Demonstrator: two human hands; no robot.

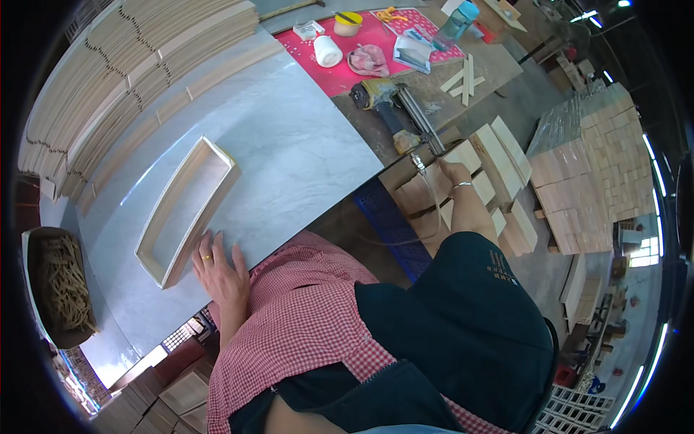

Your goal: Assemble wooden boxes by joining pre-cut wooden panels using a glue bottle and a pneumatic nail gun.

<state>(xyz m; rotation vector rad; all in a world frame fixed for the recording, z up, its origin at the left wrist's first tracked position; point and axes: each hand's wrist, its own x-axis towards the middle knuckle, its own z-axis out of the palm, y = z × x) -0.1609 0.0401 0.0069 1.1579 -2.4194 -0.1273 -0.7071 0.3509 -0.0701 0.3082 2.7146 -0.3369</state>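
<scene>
A wooden frame, long and slightly curved, rests on the grey marbled tabletop. My left hand lies at its near end, fingers spread, the fingertips by the frame's side wall. To the right, my right hand reaches down among pale wooden pieces in a box beside the table. Its fingers are partly hidden there, so I cannot tell if they grip a piece. Just beyond that hand, a nail gun lies on its side with an air hose fitting at its end.
Stacked thin wooden strips line the table's far left. A bin of wood strips stands at the left edge. A red mat holds a white bottle, a pink cloth and a water bottle. Wrapped wood stacks stand right.
</scene>
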